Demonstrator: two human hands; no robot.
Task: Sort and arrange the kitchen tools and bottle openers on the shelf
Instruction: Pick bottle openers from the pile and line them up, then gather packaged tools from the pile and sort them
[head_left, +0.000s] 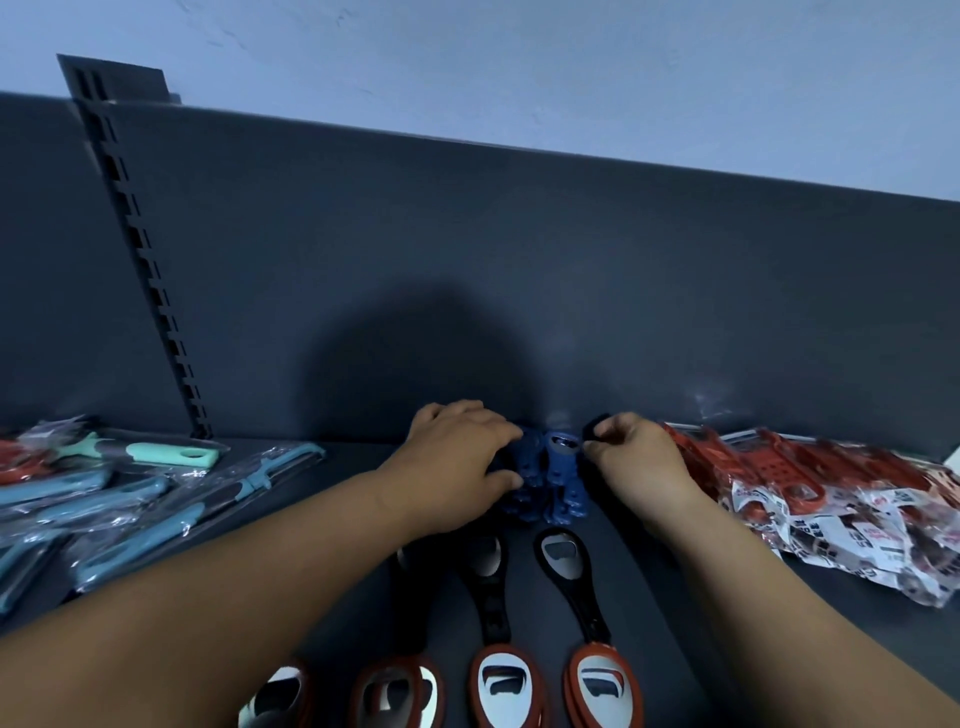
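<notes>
A cluster of blue bottle openers (553, 480) stands against the back of the dark shelf (332, 467). My left hand (457, 462) lies on the cluster's left side, fingers curled over the blue pieces. To their right, my right hand (636, 457) pinches a small black piece (595, 428) between thumb and fingertips. In front of the cluster lie black-handled openers (563, 577) in a row, and nearer me a row of red-rimmed openers (602, 686) with white faces.
Bagged teal and mint peelers (135, 499) are piled on the left of the shelf. A heap of bagged red tools (821, 488) lies on the right. The shelf's back panel (519, 270) rises behind, with a slotted upright (150, 291) at left.
</notes>
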